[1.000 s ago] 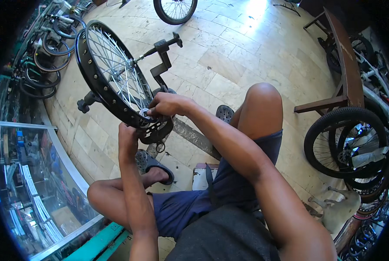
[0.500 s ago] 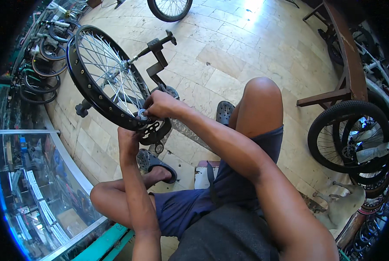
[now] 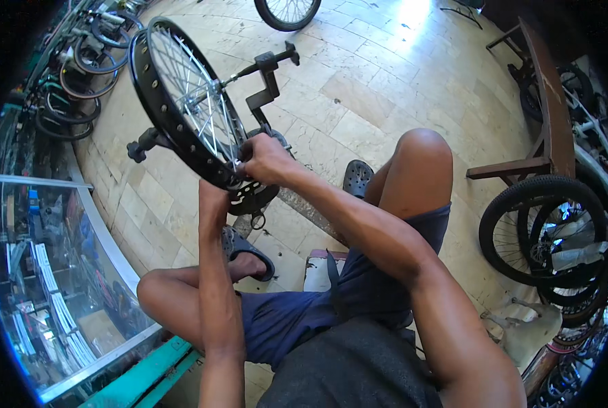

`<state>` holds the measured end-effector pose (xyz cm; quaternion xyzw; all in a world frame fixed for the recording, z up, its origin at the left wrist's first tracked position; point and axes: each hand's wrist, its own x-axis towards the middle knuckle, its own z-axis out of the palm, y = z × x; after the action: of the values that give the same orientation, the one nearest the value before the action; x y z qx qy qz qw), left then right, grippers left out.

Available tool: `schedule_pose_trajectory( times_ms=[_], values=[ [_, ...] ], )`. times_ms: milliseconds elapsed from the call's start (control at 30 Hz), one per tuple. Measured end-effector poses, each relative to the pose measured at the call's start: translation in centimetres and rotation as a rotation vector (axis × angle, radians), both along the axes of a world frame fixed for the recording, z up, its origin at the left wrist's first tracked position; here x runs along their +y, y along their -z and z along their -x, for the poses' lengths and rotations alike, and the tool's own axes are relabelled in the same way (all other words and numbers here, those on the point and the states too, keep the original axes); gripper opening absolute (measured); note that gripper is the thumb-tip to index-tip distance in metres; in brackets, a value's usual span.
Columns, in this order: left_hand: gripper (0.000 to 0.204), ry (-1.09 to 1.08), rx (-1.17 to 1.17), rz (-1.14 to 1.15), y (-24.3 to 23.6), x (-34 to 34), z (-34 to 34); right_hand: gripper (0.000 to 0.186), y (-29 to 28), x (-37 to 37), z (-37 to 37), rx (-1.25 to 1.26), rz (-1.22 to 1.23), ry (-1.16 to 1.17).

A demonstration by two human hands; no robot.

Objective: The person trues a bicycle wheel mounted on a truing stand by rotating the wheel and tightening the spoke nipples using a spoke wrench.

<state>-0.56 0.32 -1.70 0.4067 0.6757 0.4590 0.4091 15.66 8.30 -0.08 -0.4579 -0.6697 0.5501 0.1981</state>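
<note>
A bicycle wheel with a black rim (image 3: 156,102) and silver spokes is mounted upright and slightly tilted in a black wheel truing stand (image 3: 268,83). At the near part of the rim, my right hand (image 3: 266,160) is closed, fingers pinched by the spoke ends; a small silvery bit shows at the fingertips, too small to name. Just below, my left hand (image 3: 213,198) reaches up against the underside of the rim, its fingers hidden behind the rim and the stand's base. The wheel's hub (image 3: 190,107) sits between the stand's arms. No tyre is on the rim.
A glass display case (image 3: 59,272) stands at left, with several small wheels (image 3: 90,54) behind it. At right are a wooden bench (image 3: 545,102), tyred wheels (image 3: 545,228) and a pale animal (image 3: 525,330). Another wheel (image 3: 287,13) stands far ahead on the tiled floor.
The whole scene has shifted a little in view, the wheel and stand rightward and upward. Both hands stay at the near part of the rim, the right still pinched there.
</note>
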Motion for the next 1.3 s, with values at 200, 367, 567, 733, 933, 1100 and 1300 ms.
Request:
schedule_pose_trajectory(
  times_ms=[200, 367, 567, 733, 933, 1100, 1300],
  values=[
    [0.024, -0.008, -0.144, 0.029, -1.5, -0.3, -0.4, 0.027, 0.6, 0.6, -0.4, 0.193, 0.07, 0.051],
    [0.022, 0.019, -0.15, 0.014, -2.5, -0.6, -0.8, 0.026, 0.1, 0.8, -0.4, 0.126, -0.015, 0.023],
    [0.018, 0.002, -0.075, 0.087, -1.8, -0.3, -0.7, 0.023, -0.6, 0.5, -0.5, -0.102, -0.166, -0.011],
    [0.016, -0.071, -0.172, 0.11, -2.4, 0.1, -1.3, 0.022, -1.1, -0.1, -0.5, -0.054, -0.095, 0.024],
    [0.014, 0.007, -0.253, 0.085, -1.9, -0.5, -0.6, 0.022, -1.4, 0.7, -0.8, 0.269, 0.283, 0.029],
    [0.015, 0.057, -0.221, 0.082, -1.2, -0.6, -0.1, 0.02, -1.6, 2.2, -2.1, 0.348, 0.5, -0.074],
    [0.017, 0.036, -0.202, 0.062, -0.8, -0.4, 0.0, 0.025, -0.7, 3.2, -4.2, 0.202, 0.394, -0.079]
  ],
)
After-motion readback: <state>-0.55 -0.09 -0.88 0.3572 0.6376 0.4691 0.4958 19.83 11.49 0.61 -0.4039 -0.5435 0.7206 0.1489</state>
